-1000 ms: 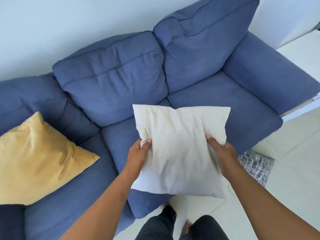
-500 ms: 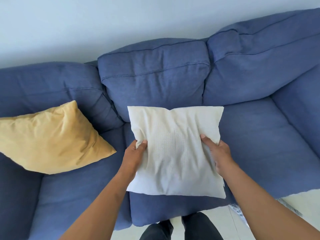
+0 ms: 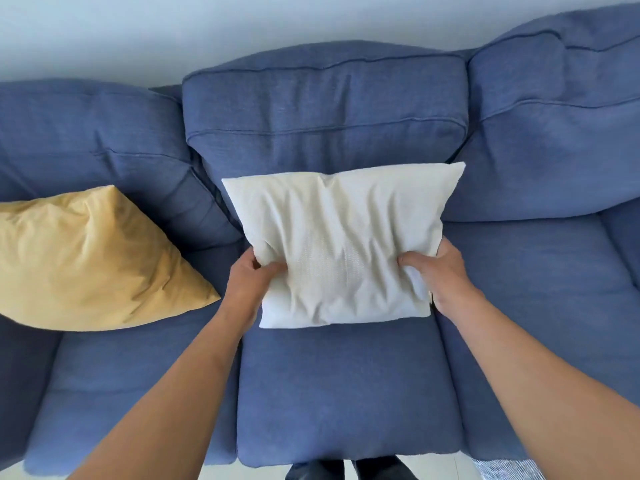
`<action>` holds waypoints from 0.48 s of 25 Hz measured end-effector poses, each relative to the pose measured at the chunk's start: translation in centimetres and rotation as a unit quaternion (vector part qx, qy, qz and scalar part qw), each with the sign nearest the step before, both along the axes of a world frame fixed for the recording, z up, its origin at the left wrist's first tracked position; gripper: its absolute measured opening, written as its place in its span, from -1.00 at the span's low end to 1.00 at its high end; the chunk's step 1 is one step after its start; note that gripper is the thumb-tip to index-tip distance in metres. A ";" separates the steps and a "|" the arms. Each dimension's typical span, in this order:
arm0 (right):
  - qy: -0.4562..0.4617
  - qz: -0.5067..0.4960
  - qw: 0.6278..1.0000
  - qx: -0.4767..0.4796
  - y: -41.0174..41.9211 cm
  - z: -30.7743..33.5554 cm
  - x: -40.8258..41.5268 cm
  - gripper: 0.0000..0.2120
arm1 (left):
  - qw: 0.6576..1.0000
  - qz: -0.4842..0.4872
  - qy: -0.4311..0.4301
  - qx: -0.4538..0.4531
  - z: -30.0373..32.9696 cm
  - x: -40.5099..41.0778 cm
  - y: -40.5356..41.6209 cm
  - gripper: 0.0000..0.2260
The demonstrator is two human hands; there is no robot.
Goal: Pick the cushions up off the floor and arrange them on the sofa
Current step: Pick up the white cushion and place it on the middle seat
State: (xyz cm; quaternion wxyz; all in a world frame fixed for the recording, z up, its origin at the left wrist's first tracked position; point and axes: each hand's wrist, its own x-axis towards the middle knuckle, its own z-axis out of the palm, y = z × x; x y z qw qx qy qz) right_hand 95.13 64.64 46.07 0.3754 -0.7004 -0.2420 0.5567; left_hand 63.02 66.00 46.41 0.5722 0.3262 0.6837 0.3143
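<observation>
A cream-white cushion (image 3: 343,244) leans against the middle back cushion of the blue sofa (image 3: 332,393), its lower edge on the middle seat. My left hand (image 3: 251,280) grips its lower left side and my right hand (image 3: 440,271) grips its lower right side, the fabric bunched under both thumbs. A yellow cushion (image 3: 93,261) lies tilted on the left seat, apart from the white one.
The sofa has three seats with plump back cushions; a pale wall (image 3: 242,22) runs behind it. At the bottom edge show my dark trousers (image 3: 346,471), a strip of white floor, and a patterned rug corner (image 3: 502,471) to the right.
I have stepped closer to the sofa's middle. The white cushion has gone forward and down from mid-air onto the middle seat against the backrest, still held by both hands.
</observation>
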 end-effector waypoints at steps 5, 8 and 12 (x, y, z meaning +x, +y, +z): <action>-0.016 0.017 1.000 -0.005 4.5 -4.1 -0.8 -0.46 | 0.999 -0.003 0.038 0.001 -4.3 -0.4 3.9 -0.59; -0.016 0.050 0.997 -0.051 5.4 -5.9 -1.7 -0.38 | 0.997 -0.024 0.051 -0.061 -6.3 0.3 4.5 -0.57; -0.041 -0.031 0.999 -0.006 7.1 -4.5 -1.4 -0.47 | 0.997 0.043 0.053 -0.018 -5.6 -0.4 6.6 -0.58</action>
